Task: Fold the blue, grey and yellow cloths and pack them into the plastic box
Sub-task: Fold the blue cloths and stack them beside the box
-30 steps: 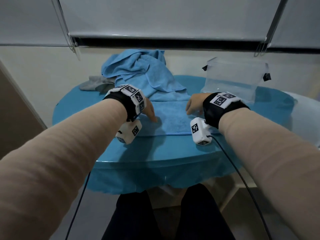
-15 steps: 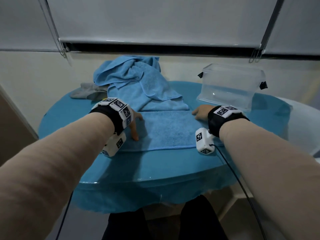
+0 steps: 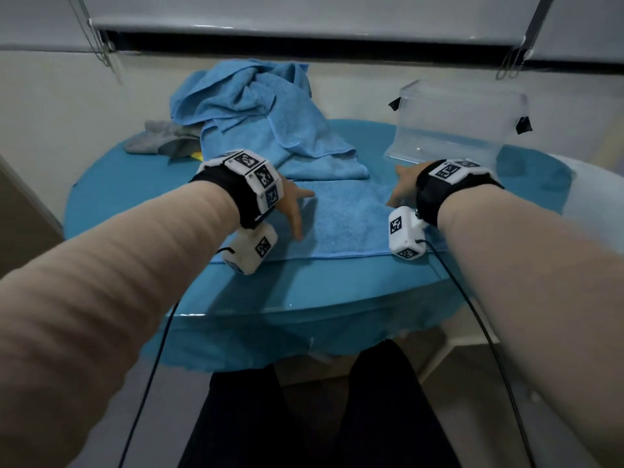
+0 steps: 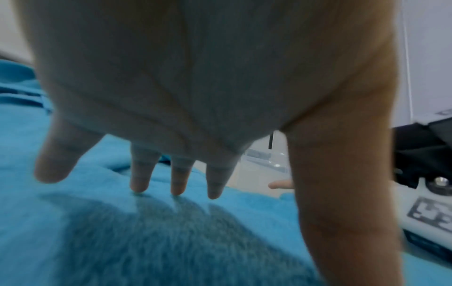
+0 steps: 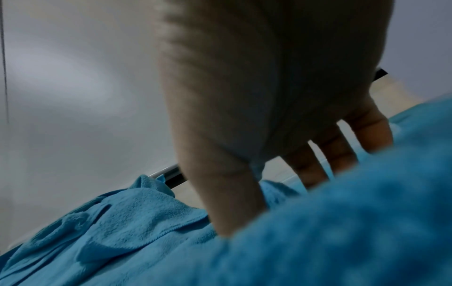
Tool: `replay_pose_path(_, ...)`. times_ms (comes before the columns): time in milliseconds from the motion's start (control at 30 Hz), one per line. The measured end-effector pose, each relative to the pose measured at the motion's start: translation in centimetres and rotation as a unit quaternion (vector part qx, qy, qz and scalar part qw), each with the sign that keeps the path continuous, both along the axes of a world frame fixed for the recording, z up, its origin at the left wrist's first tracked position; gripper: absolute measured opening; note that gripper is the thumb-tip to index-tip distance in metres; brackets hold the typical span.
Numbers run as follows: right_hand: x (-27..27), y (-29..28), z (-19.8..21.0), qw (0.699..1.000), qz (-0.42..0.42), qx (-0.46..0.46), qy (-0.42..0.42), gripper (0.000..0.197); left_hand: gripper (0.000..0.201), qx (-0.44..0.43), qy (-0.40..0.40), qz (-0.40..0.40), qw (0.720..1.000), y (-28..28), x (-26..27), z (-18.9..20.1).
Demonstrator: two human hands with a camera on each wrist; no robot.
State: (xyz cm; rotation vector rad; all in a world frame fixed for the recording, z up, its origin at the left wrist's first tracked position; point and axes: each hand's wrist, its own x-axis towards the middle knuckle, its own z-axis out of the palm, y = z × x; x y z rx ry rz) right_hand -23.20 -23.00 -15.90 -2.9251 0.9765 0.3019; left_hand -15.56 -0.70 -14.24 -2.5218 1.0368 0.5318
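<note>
Moved: both hands slid apart since a second ago, smoothing the flat fold.
Left hand [image 3: 293, 211]: fingers spread straight, tips pressing the blue cloth [image 3: 341, 221], gripping nothing.
Right hand [image 3: 403, 187]: flat, fingers straight on cloth's right end.
Blue cloth: near half flat on worktop [image 3: 135, 197], far half heaped.
Grey cloth [image 3: 158, 140]: far left.
Plastic box [image 3: 452, 126]: far right; I see nothing inside.

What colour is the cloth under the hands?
Blue. The cloth under both hands shows best in the head view.
</note>
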Motion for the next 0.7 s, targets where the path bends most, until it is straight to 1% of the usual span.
replay_pose_path(67,-0.2,-0.3,0.1,0.999,-0.016,0.050,0.011,0.110,0.097,-0.028,0.025,0.017,0.999,-0.4,0.3,-0.6)
replay_pose_path(100,-0.5,-0.2,0.3,0.998,-0.018,0.055,0.008,0.107,0.098,-0.033,0.035,0.019,0.999,-0.5,0.4,-0.8)
replay_pose_path(133,-0.8,0.0,0.4,0.998,-0.019,0.059,0.004,0.099,0.098,-0.016,0.031,0.008,0.999,-0.3,0.7,-1.0)
replay_pose_path(167,-1.1,0.2,0.5,0.998,-0.018,0.064,0.002,0.083,0.099,-0.004,0.037,0.004,0.999,-0.2,0.9,-1.1)
replay_pose_path(200,-1.5,0.8,0.7,0.998,-0.010,0.068,-0.001,0.059,0.100,-0.009,0.049,0.001,0.999,-0.3,0.9,-1.0)
replay_pose_path(233,-1.8,1.1,0.9,0.998,-0.006,0.067,-0.001,0.040,0.100,-0.015,0.054,-0.007,0.998,-0.3,0.6,-0.8)
replay_pose_path(267,-2.0,1.4,1.1,0.998,-0.002,0.070,-0.009,0.033,0.099,-0.021,0.057,-0.010,0.998,-0.4,0.4,-0.6)
replay_pose_path(300,-2.0,1.6,1.4,0.997,0.000,0.075,-0.026,0.034,0.099,-0.026,0.056,-0.011,0.998,-0.4,0.3,-0.5)
replay_pose_path(367,-1.7,1.9,1.6,0.991,0.009,0.106,-0.081,0.054,0.099,-0.031,0.059,-0.005,0.998,-0.5,0.2,-0.4)
replay_pose_path(433,-1.2,2.7,2.0,0.979,0.013,0.159,-0.129,0.075,0.100,-0.035,0.061,-0.003,0.998,-0.5,-0.1,-0.3)
replay_pose_path(467,-1.0,3.2,2.1,0.970,0.020,0.190,-0.150,0.081,0.101,-0.037,0.062,-0.002,0.997,-0.5,-0.2,-0.2)
replay_pose_path(500,-0.9,3.6,2.4,0.963,0.032,0.214,-0.163,0.082,0.102,-0.037,0.064,0.000,0.997,-0.5,-0.3,-0.2)
replay_pose_path(633,-0.6,5.3,2.9,0.943,0.059,0.255,-0.207,0.069,0.098,-0.030,0.043,-0.014,0.999,-0.4,-0.5,-0.2)
replay_pose_path(700,-0.4,5.8,2.7,0.914,0.056,0.322,-0.241,0.060,0.095,-0.025,0.046,-0.016,0.999,-0.4,-0.6,-0.1)
